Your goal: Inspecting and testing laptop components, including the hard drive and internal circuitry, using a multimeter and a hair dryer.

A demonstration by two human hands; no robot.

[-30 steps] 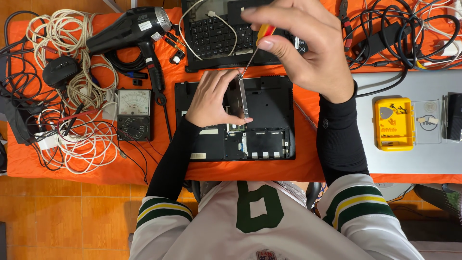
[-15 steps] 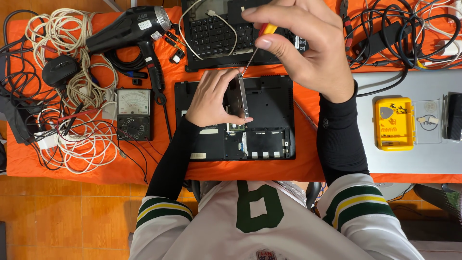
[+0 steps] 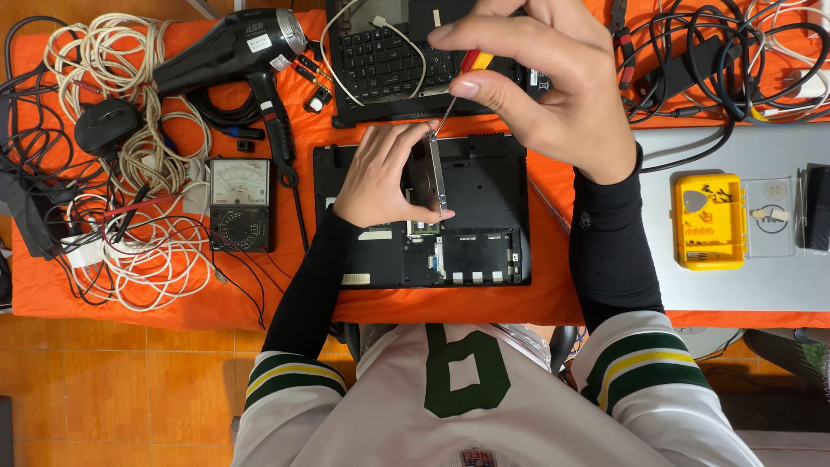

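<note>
A black laptop base (image 3: 484,216) lies upside down on the orange cloth, its bottom partly opened with boards showing. My left hand (image 3: 380,173) holds a flat metal drive (image 3: 430,177) tilted up on its edge over the base. My right hand (image 3: 545,82) grips a small screwdriver (image 3: 458,82) with a red and yellow handle. Its thin shaft points down-left, and its tip meets the top corner of the drive.
A black hair dryer (image 3: 233,52), coiled white cables (image 3: 130,164), a mouse (image 3: 108,125) and an analog multimeter (image 3: 240,203) lie left. A black keyboard (image 3: 389,52) sits behind. At right, a yellow bit case (image 3: 709,220) rests on a grey laptop lid (image 3: 735,285), with tangled black cables (image 3: 718,52) above.
My right hand has turned the screwdriver slightly between its fingers; the handle shows a bit differently. The left hand and the drive stay in place.
</note>
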